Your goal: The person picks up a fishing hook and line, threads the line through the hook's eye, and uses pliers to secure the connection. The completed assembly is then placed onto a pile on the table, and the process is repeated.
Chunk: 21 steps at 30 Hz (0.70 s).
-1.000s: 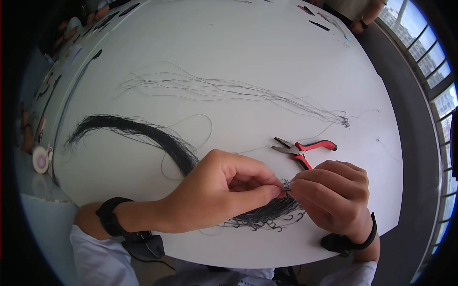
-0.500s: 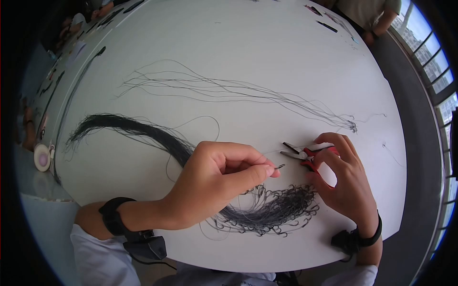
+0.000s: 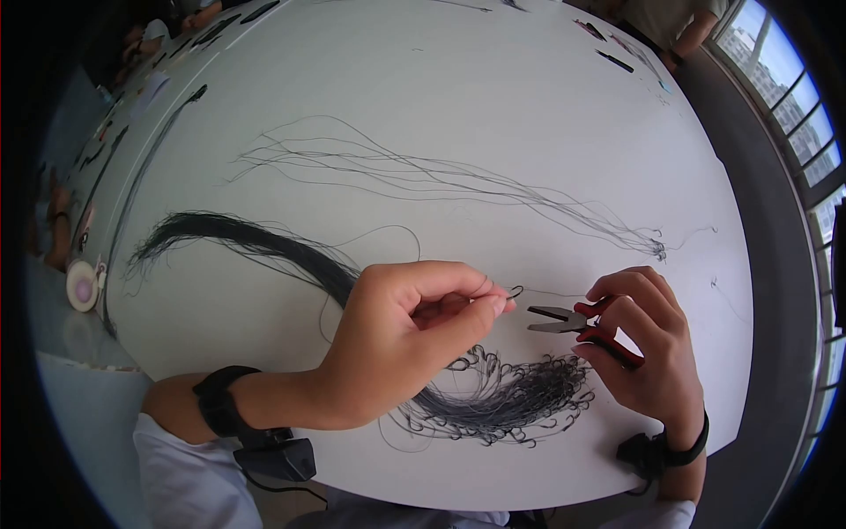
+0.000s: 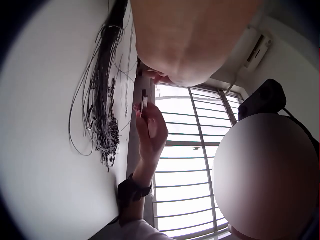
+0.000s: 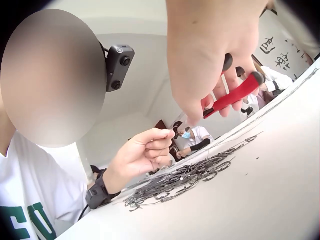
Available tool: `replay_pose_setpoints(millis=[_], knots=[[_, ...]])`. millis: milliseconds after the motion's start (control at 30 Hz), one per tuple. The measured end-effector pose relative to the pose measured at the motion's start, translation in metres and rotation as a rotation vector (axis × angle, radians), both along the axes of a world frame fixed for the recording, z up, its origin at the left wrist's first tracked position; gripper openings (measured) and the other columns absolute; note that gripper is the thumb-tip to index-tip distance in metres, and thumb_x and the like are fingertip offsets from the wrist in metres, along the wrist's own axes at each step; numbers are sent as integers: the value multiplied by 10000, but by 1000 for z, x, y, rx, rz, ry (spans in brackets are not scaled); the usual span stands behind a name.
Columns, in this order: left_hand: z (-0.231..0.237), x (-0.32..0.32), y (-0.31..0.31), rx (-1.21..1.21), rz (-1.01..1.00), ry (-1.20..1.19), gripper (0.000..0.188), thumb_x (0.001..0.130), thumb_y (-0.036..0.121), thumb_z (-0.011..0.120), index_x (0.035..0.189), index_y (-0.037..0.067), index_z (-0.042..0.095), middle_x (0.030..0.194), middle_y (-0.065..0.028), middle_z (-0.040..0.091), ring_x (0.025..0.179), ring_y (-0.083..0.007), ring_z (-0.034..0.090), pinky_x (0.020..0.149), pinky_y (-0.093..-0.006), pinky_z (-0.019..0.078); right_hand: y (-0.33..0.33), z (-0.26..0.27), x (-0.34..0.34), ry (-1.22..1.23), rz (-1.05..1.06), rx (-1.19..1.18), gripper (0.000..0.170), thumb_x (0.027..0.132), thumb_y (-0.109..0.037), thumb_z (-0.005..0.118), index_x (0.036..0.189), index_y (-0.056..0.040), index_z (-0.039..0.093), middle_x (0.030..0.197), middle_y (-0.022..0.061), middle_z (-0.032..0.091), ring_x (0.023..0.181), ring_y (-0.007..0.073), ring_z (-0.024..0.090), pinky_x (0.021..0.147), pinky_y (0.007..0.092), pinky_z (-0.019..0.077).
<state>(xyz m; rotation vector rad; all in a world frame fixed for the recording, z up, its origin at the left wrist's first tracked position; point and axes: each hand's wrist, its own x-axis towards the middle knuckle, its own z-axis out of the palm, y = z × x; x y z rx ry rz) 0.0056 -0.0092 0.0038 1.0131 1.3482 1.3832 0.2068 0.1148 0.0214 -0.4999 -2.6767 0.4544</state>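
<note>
Between thumb and index finger my left hand (image 3: 414,339) pinches a small dark hook (image 3: 517,292), its curved end sticking out to the right. My right hand (image 3: 648,344) grips red-handled pliers (image 3: 564,323), whose jaws stand slightly apart and point left at the hook without touching it. In the right wrist view the red handle (image 5: 239,96) lies across the fingers of the right hand (image 5: 215,60). Below both hands a dense pile of dark hooks (image 3: 529,397) rests on the table, joined to a thick bundle of black lines (image 3: 291,251) that passes behind the left hand.
A looser set of thin lines (image 3: 397,167) stretches across the white table (image 3: 493,97), with a few hooks (image 3: 657,247) at its right end. A black pen-like tool (image 3: 615,61) lies at the back right. At the left edge sits a round white object (image 3: 84,286). Other people are around the table.
The right hand has left the left fingertips, taken hold of the pliers and lifted them, turning their jaws toward the hook. My left hand has moved off the pile with the hook.
</note>
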Motion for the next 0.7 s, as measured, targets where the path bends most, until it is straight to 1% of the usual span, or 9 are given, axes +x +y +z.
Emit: replay_pose_setpoints(millis=[67,100,167,200,267,400,467,633,700], knots=[[3,1,-1,1,11,13,120,849,-2,580,910,-96,623,740,-38,602,773,-70,590,712,-195,465,-2,1,-1,32,37,10,251,600,-64,755,693,-49,523,882,89,582,781,252,546,701,367,432],[2,2,-1,1,11,12,120,849,-2,580,910,-96,623,740,-38,602,773,-70,590,712,-195,465,-3,2,-2,31,37,9,251,600,-64,755,693,-49,523,882,89,582,781,252,546,701,367,432],[0,3,-1,13,10,32,114,847,-8,581,912,-92,626,766,-48,622,776,-64,590,684,-186,465,-4,5,-2,92,54,33,248,565,-49,762,670,-47,537,846,88,590,761,249,545,667,357,429],[0,3,-2,14,9,31,114,847,-8,581,912,-92,626,766,-48,622,776,-64,590,684,-186,465,-4,4,-1,91,54,33,248,565,-49,762,670,-47,537,846,88,590,761,249,545,667,357,429],[1,2,-4,23,-25,90,111,848,-7,585,918,-79,632,790,-48,636,739,-40,569,640,-171,452,-2,4,-1,143,3,49,237,550,-47,761,645,-47,544,804,89,589,741,250,544,646,351,425],[1,4,-5,26,-55,93,109,848,-5,590,923,-68,637,786,-31,634,684,-12,527,589,-153,423,-1,3,-1,133,43,92,250,547,-78,772,627,-47,536,788,89,589,702,242,542,622,335,417],[1,4,-6,31,-61,117,110,849,-5,588,926,-65,639,781,-24,632,643,2,484,559,-146,395,-2,4,0,131,47,99,256,544,-85,776,623,-48,536,780,87,590,689,237,544,617,330,417],[2,3,-5,34,-81,149,110,852,-4,583,925,-64,639,773,-19,626,635,6,473,541,-145,379,-4,4,0,120,64,131,268,537,-104,786,615,-53,535,759,79,593,645,221,546,599,319,418],[2,3,-5,31,-91,161,110,853,-4,581,925,-64,638,772,-19,625,632,5,471,540,-145,377,-4,4,0,126,74,141,268,534,-109,789,604,-53,536,731,75,592,603,208,541,565,306,416]])
